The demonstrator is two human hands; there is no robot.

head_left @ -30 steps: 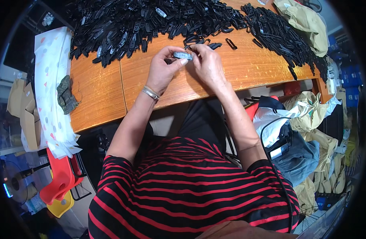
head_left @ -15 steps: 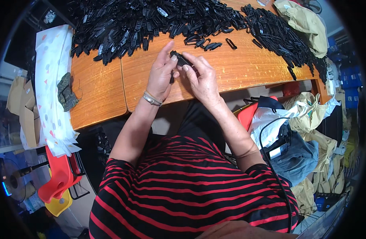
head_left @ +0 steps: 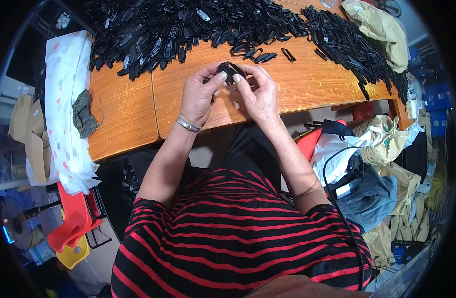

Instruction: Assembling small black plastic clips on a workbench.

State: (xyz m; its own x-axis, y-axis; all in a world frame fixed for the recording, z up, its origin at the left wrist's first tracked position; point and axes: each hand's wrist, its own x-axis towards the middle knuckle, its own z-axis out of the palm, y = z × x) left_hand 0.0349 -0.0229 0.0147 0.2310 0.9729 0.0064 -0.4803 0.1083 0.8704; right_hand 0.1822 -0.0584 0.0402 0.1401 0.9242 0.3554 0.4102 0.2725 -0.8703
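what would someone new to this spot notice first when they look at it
Probably the big heap of small black parts spread over the far side of the wooden table, with a heap of slimmer black pieces to its right. Next, near the middle, the left hand and right hand meet around a black item. Below them, the red-and-black striped top stands out.
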